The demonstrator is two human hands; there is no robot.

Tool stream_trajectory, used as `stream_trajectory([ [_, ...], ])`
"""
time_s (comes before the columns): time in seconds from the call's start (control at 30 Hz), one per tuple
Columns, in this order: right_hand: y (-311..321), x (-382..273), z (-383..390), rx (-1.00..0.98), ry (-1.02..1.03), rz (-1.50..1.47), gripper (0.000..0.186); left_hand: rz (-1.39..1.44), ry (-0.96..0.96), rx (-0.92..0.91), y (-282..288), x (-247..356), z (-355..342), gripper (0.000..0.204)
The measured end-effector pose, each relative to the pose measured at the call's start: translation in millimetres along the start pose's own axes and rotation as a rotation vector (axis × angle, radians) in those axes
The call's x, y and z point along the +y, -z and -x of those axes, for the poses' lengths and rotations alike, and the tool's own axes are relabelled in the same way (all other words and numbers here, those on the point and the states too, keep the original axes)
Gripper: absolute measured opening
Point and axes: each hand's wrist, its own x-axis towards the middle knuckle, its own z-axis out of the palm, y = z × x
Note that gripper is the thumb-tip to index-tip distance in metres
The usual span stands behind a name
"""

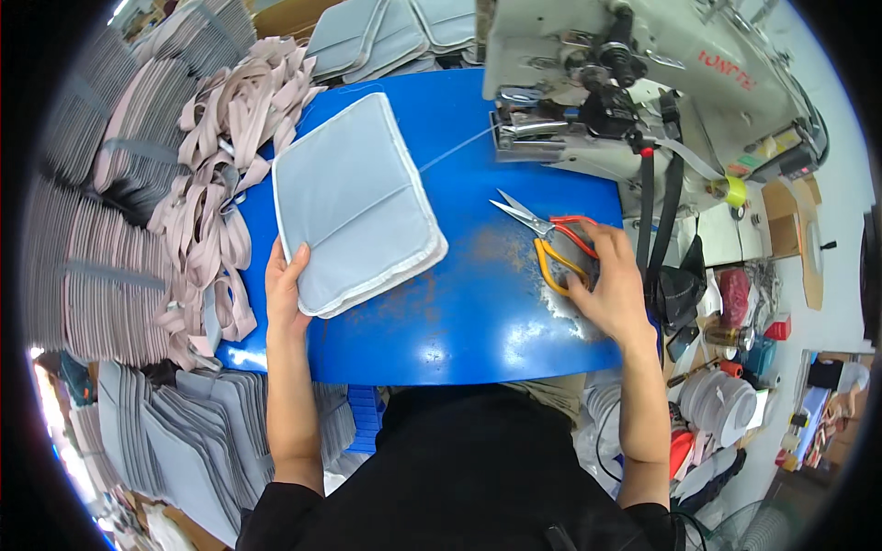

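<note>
My left hand [288, 285] grips the lower left edge of a light grey fabric panel [358, 202], thumb on top and fingers underneath. White trim runs around the panel's rounded edges, and a crease crosses its middle. A thin thread [457, 150] stretches from its right edge to the sewing machine [542, 129]. Over the right of the blue table, my right hand [610, 285] is closed on the handles of a pair of scissors [544, 227], one red and one yellow. The scissors' blades are slightly apart and point up and left, away from the panel.
Bundled grey panels [101, 271] and a heap of pale pink straps [216, 220] line the left side of the blue table [441, 340]. More grey panels [390, 41] lie behind it. Black straps [660, 202] hang beside the machine. Cluttered supplies [726, 404] stand at right.
</note>
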Motion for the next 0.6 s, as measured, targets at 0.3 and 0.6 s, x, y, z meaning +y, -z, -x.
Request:
stream_trajectory([
  [0.3, -10.1, 11.3, -25.6, -0.728, -0.474, -0.931, 0.087, -0.016, -0.028, 0.045, -13.0, 9.1, -0.9, 0.068],
  [0.6, -70.5, -62.7, -70.0, -0.301, -0.197, -0.578, 0.068, 0.017, -0.013, 0.078, -16.8, 9.9, -10.9, 0.075],
])
